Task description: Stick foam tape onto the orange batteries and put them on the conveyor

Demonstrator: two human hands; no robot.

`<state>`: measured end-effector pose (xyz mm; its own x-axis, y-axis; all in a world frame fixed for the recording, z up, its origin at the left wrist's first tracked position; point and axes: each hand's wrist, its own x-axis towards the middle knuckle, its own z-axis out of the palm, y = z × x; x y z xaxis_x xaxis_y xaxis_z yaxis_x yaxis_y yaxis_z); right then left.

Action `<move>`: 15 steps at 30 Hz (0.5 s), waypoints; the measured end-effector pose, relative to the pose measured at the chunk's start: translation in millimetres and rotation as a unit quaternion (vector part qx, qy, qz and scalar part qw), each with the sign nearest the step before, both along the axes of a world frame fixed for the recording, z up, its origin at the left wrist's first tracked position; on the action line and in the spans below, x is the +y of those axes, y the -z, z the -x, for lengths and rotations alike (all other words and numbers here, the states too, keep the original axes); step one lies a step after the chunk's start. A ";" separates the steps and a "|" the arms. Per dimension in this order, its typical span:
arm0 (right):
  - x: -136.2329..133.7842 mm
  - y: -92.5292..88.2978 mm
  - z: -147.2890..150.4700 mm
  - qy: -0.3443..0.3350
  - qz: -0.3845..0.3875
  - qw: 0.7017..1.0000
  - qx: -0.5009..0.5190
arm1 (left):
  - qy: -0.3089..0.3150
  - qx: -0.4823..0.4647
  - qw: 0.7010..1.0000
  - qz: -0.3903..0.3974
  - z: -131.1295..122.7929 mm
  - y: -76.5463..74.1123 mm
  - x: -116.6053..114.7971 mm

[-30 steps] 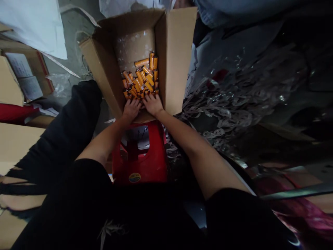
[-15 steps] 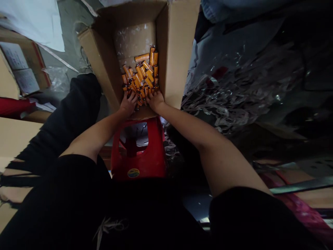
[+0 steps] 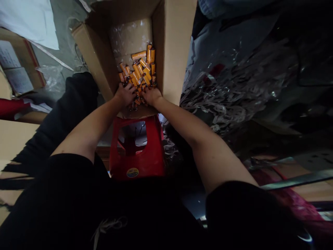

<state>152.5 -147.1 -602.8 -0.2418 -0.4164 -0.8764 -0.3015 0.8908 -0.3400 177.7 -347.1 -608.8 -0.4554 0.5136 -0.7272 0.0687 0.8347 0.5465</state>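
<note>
An open cardboard box rests on a red plastic stool in front of me. Inside it lies a heap of several small orange cylinders with dark ends. My left hand and my right hand are both in the near end of the box, side by side, fingers curled into the near edge of the heap. A few cylinders show between and under the two hands. Whether either hand has any fully in its grasp is hidden.
A big mass of crinkled clear plastic film fills the right side. More cardboard boxes and white sheets lie at the left. My dark trouser leg stretches out left of the stool.
Both hands have pushed slightly further into the box, onto the near edge of the orange heap. The view has shifted a little, so the box sits higher in the picture.
</note>
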 end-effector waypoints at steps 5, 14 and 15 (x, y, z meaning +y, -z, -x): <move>-6.8 -27.8 9.9 0.068 0.033 0.996 0.052 | -0.120 0.092 0.984 0.095 18.9 -4.5 7.4; -40.3 45.2 102.1 0.118 0.074 0.965 0.224 | -0.183 0.066 0.971 0.138 51.3 50.5 17.0; -41.2 51.2 105.8 0.105 0.073 0.968 0.217 | -0.164 0.055 0.975 0.139 52.8 51.5 16.1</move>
<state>46.8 -188.2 -654.0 -0.6672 -0.4300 -0.6082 -0.2615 0.8998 -0.3492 124.9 -331.0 -660.3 -0.6447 0.1171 -0.7554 -0.1823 0.9361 0.3007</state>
